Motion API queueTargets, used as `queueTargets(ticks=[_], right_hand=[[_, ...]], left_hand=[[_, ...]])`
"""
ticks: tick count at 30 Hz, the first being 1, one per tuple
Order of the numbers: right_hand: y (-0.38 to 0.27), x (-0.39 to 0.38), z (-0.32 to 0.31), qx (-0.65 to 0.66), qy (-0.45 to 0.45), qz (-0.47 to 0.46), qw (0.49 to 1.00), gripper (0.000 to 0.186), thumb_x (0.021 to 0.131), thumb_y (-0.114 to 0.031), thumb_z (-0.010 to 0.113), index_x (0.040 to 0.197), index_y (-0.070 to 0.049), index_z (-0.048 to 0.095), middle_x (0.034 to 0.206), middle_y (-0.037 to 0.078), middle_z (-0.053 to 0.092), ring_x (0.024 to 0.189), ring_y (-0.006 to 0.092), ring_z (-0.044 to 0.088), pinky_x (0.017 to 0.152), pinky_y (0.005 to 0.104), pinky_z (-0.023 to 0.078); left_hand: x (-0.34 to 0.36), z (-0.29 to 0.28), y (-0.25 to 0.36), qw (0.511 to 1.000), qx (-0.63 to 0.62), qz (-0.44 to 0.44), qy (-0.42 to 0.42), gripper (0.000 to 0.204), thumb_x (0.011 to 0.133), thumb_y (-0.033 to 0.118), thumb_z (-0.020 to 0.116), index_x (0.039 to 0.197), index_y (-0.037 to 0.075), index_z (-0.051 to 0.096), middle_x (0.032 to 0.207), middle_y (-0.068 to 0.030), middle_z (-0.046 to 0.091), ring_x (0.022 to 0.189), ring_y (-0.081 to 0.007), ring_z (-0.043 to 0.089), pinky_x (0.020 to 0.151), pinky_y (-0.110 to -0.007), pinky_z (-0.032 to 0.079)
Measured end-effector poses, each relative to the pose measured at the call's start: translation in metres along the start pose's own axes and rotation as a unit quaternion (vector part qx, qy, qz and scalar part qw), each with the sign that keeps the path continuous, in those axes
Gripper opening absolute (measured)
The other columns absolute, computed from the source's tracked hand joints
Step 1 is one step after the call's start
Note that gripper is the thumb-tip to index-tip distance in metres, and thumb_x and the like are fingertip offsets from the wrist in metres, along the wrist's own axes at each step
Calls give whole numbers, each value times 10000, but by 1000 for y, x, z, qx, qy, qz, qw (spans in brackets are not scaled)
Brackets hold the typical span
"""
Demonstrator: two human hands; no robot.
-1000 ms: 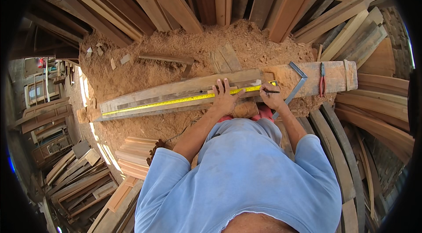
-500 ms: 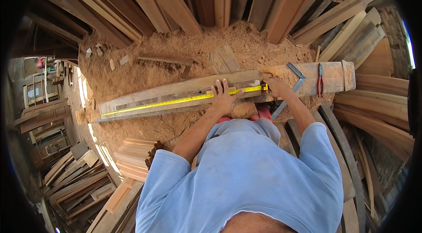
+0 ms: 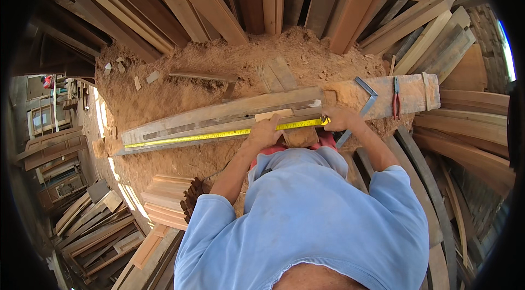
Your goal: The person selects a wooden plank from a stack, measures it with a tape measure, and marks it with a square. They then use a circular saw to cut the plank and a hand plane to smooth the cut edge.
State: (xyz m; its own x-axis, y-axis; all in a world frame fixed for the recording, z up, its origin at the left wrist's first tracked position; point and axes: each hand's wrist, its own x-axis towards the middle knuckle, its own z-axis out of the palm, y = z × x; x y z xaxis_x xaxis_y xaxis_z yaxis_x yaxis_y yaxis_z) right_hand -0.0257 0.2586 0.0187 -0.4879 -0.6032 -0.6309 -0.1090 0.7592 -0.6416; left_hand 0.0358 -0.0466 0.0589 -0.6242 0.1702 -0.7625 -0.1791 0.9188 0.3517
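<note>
From my end: right hand (image 3: 340, 119) closed on the right end of the yellow tape measure (image 3: 219, 135), case mostly hidden. Left hand (image 3: 266, 132) bunched at the tape; can't tell if it pinches that or the pale block (image 3: 272, 115) just beyond its fingers. Tape runs out leftward along the boards (image 3: 235, 106). Steel square (image 3: 369, 103) just right of right fingers, pliers (image 3: 396, 105) farther right. My read: tape stretched out, not wound in; pencil marks unreadable. Versus 0.5 s ago: tape nearer the body, left fingers no longer spread.
</note>
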Motion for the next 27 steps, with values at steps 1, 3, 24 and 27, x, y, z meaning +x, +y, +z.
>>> queueTargets(ticks=[1,3,24,27], right_hand=[[-2,1,14,-25,6,-20,999,464,762,-328,751,1099,-21,666,1059,208,709,1017,361,677,852,464,535],[-18,-1,37,-3,-35,-23,999,452,810,-370,734,1104,-33,670,1082,209,702,1041,366,668,862,468,529],[-64,51,104,70,-16,-158,985,367,870,-267,715,1170,-55,715,1083,204,727,1018,403,678,876,487,530],[-59,47,95,48,-24,-140,989,356,859,-267,722,1164,-82,716,1066,194,730,1013,404,676,864,498,523]], left_hand=[[-4,3,-15,998,39,47,8,418,909,356,705,1211,86,601,1160,-258,664,1135,-447,611,970,-502,492],[-11,16,-55,992,52,115,-5,367,927,368,687,1130,64,647,1068,-219,706,1028,-421,662,894,-501,518],[-46,-24,-146,969,-28,-77,-233,384,1007,445,593,919,84,688,731,-34,688,700,-154,669,656,-351,523],[-46,-24,-158,969,-14,-73,-234,382,1014,437,581,900,86,679,737,-38,689,706,-167,672,661,-361,529]])
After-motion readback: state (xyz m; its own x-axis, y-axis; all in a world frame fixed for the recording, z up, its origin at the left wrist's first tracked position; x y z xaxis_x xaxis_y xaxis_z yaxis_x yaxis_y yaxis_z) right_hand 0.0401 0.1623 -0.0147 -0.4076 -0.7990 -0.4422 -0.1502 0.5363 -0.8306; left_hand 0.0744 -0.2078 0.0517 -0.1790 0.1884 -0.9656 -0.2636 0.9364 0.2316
